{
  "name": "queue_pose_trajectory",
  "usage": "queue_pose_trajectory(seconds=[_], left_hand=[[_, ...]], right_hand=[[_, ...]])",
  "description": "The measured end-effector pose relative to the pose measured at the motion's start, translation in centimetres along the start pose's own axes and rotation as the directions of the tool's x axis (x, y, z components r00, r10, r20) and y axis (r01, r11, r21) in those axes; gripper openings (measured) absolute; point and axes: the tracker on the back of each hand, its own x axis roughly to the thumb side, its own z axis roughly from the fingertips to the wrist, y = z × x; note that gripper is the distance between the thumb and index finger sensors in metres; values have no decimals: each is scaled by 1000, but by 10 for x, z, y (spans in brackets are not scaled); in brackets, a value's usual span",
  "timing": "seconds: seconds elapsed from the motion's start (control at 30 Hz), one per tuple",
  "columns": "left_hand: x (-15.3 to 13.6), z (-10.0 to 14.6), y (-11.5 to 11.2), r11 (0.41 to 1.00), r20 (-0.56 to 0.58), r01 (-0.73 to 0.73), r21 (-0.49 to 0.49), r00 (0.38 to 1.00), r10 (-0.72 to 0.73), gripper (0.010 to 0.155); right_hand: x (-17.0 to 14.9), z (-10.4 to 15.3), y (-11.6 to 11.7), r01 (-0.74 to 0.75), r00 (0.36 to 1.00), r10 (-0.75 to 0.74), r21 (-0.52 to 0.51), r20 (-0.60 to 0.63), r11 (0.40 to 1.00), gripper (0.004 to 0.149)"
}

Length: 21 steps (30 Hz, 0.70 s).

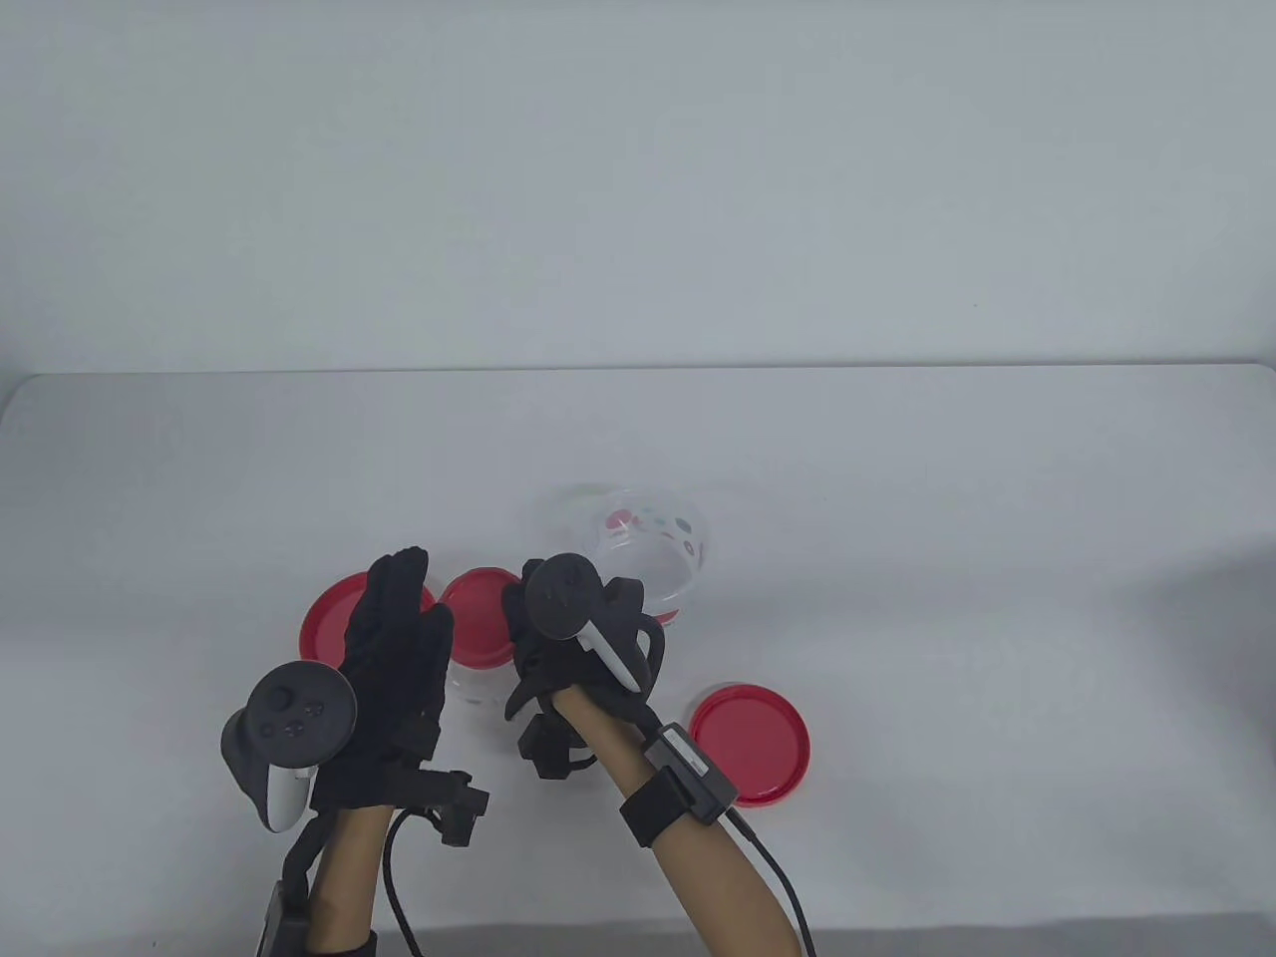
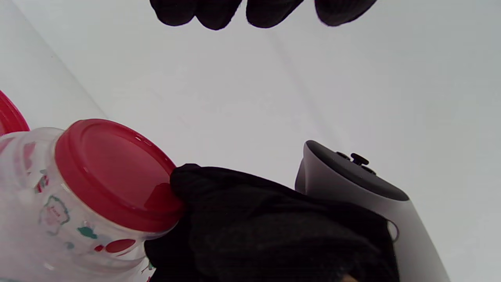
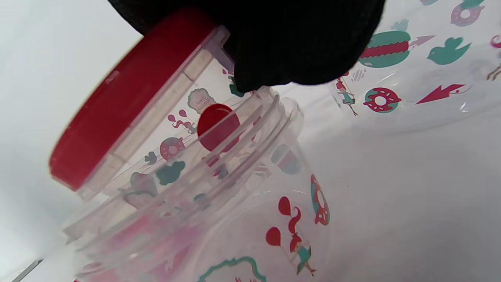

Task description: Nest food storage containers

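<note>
The small clear plastic container with printed cartoon motifs and a red round lid (image 1: 480,618) stood near the table's front, at about 7 o'clock from the larger clear printed container (image 1: 653,553), which stood open just behind the right hand. The right hand (image 1: 578,638) gripped the small container at its lidded top; in the right wrist view the red lid (image 3: 129,98) sat tilted and partly lifted off the threaded rim, the gloved fingers (image 3: 297,43) wrapped over its far edge. The left hand (image 1: 394,658) hovered beside it at 9 o'clock with fingers spread flat, holding nothing.

The risk, as I judged it, was the unbraced container: with the left hand off it, a one-handed pull on the lid could tip the light tub or send it skidding into the larger container. A lid popping free suddenly could also drop onto the table.

The left wrist view showed the lid's flat top face (image 2: 113,172) and the right glove pressed against its edge, but not the gap beneath. Only the right wrist view revealed that gap and a second clear rim below the tilted lid. Only the table view showed two loose red round lids, one (image 1: 334,618) under the left hand at 9 o'clock, the other (image 1: 750,746) at 4 o'clock on the white table (image 1: 997,598).
</note>
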Motion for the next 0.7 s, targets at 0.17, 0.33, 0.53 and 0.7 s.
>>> queue_pose_trajectory(seconds=[0.17, 0.33, 0.53, 0.7], left_hand=[[-6, -2, -2, 1000, -30, -3, -18, 1000, 2, 65], [-13, -4, -3, 999, -60, -28, -26, 998, 27, 65], [-24, -6, -6, 997, -107, -66, -48, 992, 61, 65], [-27, -8, -6, 993, -118, -104, -57, 988, 96, 65]], right_hand=[[1, 1, -6, 14, 1000, -14, 10, -7, 1000, 56], [-1, 4, -6, -87, 996, 87, 27, -14, 996, 58], [-9, 4, 11, -25, 993, 48, 197, -112, 980, 65], [-15, -1, 25, 109, 977, -51, 283, -205, 953, 68]])
